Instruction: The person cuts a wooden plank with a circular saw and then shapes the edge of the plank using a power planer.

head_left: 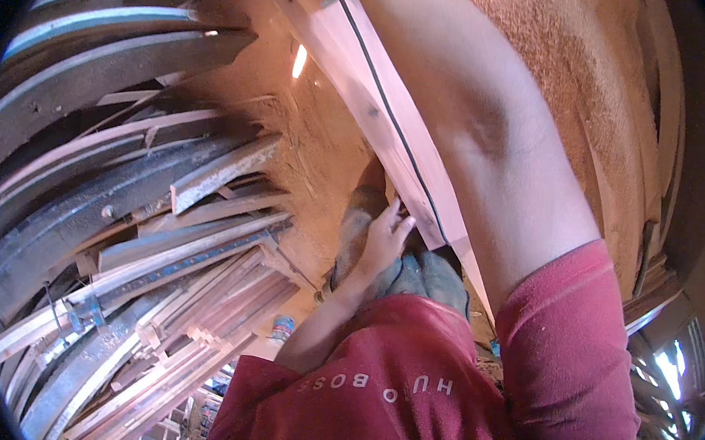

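A long pale wooden beam (pixel 351 69) runs from the top of the view down toward my legs, with a dark knot in its side. Along its upper face lies a thin black cord (pixel 388 108), ending near the beam's close end. My left hand (pixel 386 235) is beside that end, low on its left side, fingers apart and holding nothing visible. Whether the fingertips touch the wood is unclear. My right arm stretches forward over the beam, and its hand lies beyond the top edge, out of sight.
Sawdust (pixel 584 64) is heaped to the right of the beam. Stacked boards and offcuts (pixel 220 301) crowd the left side, some jutting toward the dusty floor (pixel 317 150). A small can (pixel 283 327) stands near my left elbow. More scrap wood lies at the lower right.
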Demonstrator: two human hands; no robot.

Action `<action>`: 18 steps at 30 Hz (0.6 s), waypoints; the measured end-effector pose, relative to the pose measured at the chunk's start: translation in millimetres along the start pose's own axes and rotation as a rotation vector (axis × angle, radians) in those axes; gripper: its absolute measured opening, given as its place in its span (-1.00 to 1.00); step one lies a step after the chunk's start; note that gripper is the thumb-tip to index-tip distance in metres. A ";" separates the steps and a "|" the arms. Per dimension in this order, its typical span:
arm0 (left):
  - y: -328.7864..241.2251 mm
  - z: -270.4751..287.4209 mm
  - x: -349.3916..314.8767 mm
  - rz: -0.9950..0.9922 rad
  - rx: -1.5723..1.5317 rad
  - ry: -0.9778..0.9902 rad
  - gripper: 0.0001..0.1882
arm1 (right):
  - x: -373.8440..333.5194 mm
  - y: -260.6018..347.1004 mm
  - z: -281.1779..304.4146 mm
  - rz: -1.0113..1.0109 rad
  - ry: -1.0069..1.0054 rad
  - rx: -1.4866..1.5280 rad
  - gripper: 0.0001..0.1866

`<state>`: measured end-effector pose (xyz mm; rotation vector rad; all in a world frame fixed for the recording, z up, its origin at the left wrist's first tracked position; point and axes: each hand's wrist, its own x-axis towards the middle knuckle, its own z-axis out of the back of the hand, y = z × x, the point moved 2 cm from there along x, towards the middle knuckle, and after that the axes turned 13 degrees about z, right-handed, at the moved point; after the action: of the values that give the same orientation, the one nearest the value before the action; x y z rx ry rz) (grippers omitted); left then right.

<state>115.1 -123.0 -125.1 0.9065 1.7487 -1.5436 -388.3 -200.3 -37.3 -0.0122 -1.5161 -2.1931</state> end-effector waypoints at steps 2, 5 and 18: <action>-12.1 -0.2 -10.3 0.002 -0.075 0.021 -0.46 | -22.4 -2.1 11.3 0.006 -0.023 -0.017 -0.44; 17.9 14.9 -1.4 0.270 -0.489 -0.040 -0.51 | -101.1 36.4 30.1 0.075 -0.016 0.043 -0.45; 47.8 15.2 32.9 0.258 -0.916 0.292 -0.10 | -665.6 194.9 163.7 -0.608 0.218 0.217 -0.47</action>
<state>136.1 -131.5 -180.7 0.8274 2.1227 -0.3428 236.3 137.9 20.2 0.8297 -1.7799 -2.3410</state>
